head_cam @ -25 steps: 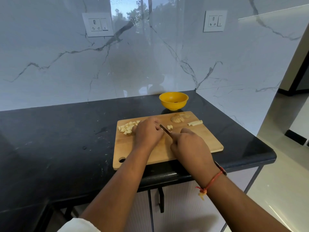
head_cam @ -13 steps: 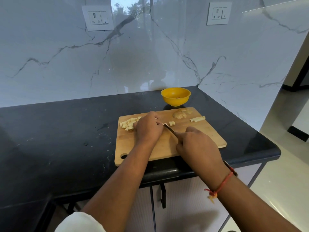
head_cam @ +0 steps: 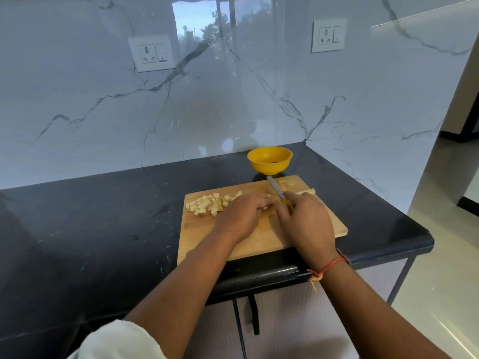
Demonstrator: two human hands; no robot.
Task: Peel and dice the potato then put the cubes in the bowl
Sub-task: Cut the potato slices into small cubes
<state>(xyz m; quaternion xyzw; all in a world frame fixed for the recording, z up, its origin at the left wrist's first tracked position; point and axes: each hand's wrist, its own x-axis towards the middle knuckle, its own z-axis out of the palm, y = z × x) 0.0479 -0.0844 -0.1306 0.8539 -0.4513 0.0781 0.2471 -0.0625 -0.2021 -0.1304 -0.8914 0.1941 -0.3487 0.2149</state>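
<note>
**Knife in my right hand, potato spread over the cutting board**

I am standing at the cutting board point(head_cam: 259, 242), which is lying on the black countertop point(head_cam: 103, 216) with its near edge close to the counter's front edge. My right hand point(head_cam: 305, 218) is hovering over the middle of the board. Its fingers are curling tight round the yellow handle of the knife point(head_cam: 276, 189). The blade is pointing away from me toward the board's far edge and leaning a little left.

My left hand point(head_cam: 243, 213) is resting on the board just left of the knife, knuckles up and fingers bent down. Its fingertips are nearly meeting my right hand. A pale scrap is showing under those fingertips, but I cannot tell whether I am pinching it or only covering it.

The potato cubes point(head_cam: 207, 203) are lying in a loose heap at the board's far left corner, just beside my left hand. Larger potato pieces point(head_cam: 287, 183) are sitting at the board's far right, next to the blade's tip. A potato stick point(head_cam: 309, 191) is peeking out beyond my right hand. The yellow bowl point(head_cam: 269, 161) is standing upright on the counter just past the board's far edge, apart from the cubes.

A red thread point(head_cam: 329, 266) is circling my right wrist. A white sleeve point(head_cam: 116, 340) is bunching on my left arm, well nearer me than the board. Beyond the board the marble wall point(head_cam: 233, 99) is rising. It is carrying a socket point(head_cam: 151, 53) above the board's left side and a second socket point(head_cam: 328, 35) above its right.
</note>
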